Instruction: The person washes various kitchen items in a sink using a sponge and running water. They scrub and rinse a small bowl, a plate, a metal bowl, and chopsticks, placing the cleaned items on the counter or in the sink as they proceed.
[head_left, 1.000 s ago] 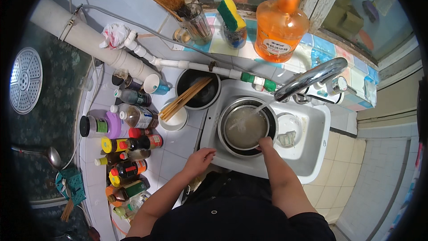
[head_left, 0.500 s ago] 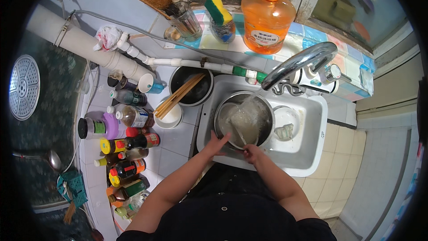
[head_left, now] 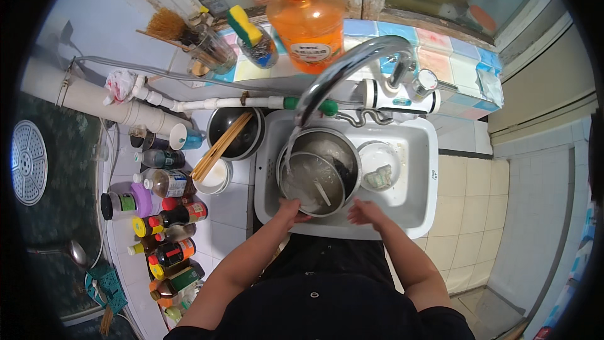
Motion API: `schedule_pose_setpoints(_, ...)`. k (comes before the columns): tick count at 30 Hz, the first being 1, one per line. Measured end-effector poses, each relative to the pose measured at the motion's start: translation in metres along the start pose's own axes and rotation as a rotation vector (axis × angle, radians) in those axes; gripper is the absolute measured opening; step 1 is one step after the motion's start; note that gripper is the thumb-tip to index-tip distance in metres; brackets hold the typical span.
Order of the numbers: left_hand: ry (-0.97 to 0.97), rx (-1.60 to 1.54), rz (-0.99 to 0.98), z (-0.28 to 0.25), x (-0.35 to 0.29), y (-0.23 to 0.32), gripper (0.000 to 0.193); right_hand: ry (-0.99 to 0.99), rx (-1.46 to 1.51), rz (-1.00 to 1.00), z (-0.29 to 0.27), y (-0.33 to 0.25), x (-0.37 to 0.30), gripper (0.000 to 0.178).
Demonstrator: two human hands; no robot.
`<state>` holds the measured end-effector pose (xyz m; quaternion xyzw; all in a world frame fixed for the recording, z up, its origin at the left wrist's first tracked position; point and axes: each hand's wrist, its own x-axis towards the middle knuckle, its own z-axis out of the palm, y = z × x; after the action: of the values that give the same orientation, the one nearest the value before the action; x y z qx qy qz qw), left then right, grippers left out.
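A smaller metal bowl [head_left: 301, 184] with cloudy water is tilted over the left part of a larger steel pot [head_left: 346, 154] in the white sink [head_left: 412, 214]. A pale utensil handle [head_left: 322, 192] lies in the bowl. My left hand [head_left: 290, 210] grips the bowl's near left rim, thumb on top and fingers beneath. Water runs from the curved chrome faucet [head_left: 333, 63] at the bowl's far left edge. My right hand [head_left: 367, 212] is empty with fingers apart, just right of the bowl. To the pot's right, a white plate [head_left: 391, 154] holds a crumpled pale cloth [head_left: 379, 177].
Left of the sink stand a dark pot [head_left: 251, 147] with chopsticks [head_left: 220, 148] across it, a white bowl [head_left: 217, 179] and several sauce bottles [head_left: 179, 215]. On the ledge behind are an orange soap bottle [head_left: 308, 22], a sponge [head_left: 245, 26] and a glass of brushes [head_left: 214, 50].
My right hand has let go at the bowl's near edge and moved right. The smaller bowl has shifted left and now shows its rim apart from the pot's. The whole view has shifted.
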<state>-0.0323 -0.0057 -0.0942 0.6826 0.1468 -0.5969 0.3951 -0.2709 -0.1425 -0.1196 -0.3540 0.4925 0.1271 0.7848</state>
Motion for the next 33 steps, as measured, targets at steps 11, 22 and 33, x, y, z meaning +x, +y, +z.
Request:
schedule_pose_setpoints(11, 0.462, 1.211, 0.747, 0.066, -0.057, 0.035, 0.082, 0.839, -1.469, -0.952, -0.097, 0.019, 0.078, 0.033)
schedule_pose_setpoints(22, 0.309, 0.442, 0.558, 0.061, -0.059, 0.017, 0.082, 0.790, -1.241, -0.840, -0.096, -0.017, 0.061, 0.015)
schedule_pose_setpoints(33, -0.086, -0.096, 0.215, 0.030, -0.062, 0.001, 0.064, 0.959, -0.349, -1.105, -0.029, -0.158, -0.147, 0.040)
